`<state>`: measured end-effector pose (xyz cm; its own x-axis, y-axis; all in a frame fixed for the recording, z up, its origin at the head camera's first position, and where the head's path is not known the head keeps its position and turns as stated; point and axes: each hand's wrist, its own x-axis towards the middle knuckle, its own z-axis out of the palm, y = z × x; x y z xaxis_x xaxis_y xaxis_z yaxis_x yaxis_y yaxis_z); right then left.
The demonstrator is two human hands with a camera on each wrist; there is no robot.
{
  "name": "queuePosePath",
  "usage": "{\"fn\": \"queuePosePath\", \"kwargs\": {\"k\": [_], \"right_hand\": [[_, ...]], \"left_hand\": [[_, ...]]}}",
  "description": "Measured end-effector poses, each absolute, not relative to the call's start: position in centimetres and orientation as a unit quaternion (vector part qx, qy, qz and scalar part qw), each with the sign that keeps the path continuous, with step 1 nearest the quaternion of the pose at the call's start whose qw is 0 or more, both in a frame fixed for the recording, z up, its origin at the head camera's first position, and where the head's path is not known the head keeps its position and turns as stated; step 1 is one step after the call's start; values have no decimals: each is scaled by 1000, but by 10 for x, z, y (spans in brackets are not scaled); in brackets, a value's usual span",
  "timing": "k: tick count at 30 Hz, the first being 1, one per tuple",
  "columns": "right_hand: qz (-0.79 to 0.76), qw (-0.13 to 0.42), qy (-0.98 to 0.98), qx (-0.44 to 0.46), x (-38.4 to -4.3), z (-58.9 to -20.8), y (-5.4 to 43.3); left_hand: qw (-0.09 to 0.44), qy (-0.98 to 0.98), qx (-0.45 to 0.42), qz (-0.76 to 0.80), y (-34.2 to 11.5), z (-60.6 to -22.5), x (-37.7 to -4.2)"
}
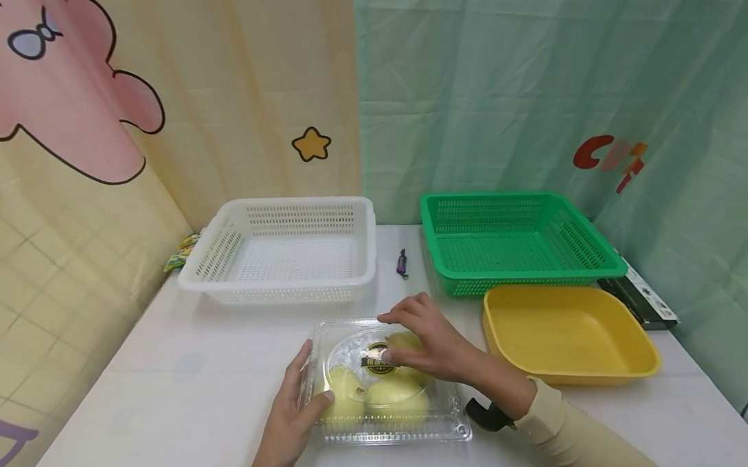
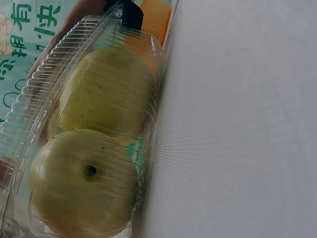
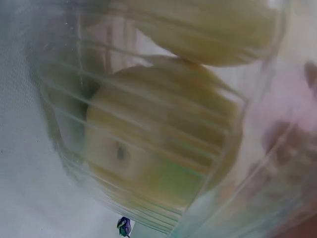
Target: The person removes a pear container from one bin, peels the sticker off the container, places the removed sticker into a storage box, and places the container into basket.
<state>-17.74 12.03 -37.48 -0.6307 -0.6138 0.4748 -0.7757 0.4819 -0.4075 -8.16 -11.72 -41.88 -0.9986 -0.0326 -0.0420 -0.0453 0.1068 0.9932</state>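
Observation:
A clear plastic clamshell box (image 1: 398,437) sits on the white table in the head view, with several yellow-green pears (image 1: 399,401) inside and a dark round label on its lid. My left hand (image 1: 290,413) grips the box's left side, its thumb over the top edge. Across the far part of the lid reaches my right hand (image 1: 429,338), thumb by the label and curved fingers at the far rim. Speckled pears (image 2: 84,183) show through the box wall in the left wrist view. A blurred pear (image 3: 158,134) fills much of the right wrist view.
Behind the box stand a white basket (image 1: 279,293) and a green basket (image 1: 533,273). A yellow tub (image 1: 573,371) is at the right, beside a flat black box (image 1: 640,304). One purple-wrapped candy (image 1: 402,263) lies between the baskets. A colourful packet (image 1: 180,254) lies behind the white basket.

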Motion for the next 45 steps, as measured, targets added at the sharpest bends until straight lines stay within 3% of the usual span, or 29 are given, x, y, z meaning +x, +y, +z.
{"fn": "queuePosePath", "kwargs": {"k": [6,16,33,45], "right_hand": [[279,162,-847,423,-177,-379,118],[258,144,-867,401,-173,-379,116],[196,176,-876,403,-169,-382,113],[206,148,-886,389,-168,-380,111]], "left_hand": [[0,744,-11,669,-117,-417,-80],[-3,743,-13,669,-117,-418,-81],[6,743,-28,669,-115,-418,-80],[-1,746,-20,666,-115,-417,-79]]}}
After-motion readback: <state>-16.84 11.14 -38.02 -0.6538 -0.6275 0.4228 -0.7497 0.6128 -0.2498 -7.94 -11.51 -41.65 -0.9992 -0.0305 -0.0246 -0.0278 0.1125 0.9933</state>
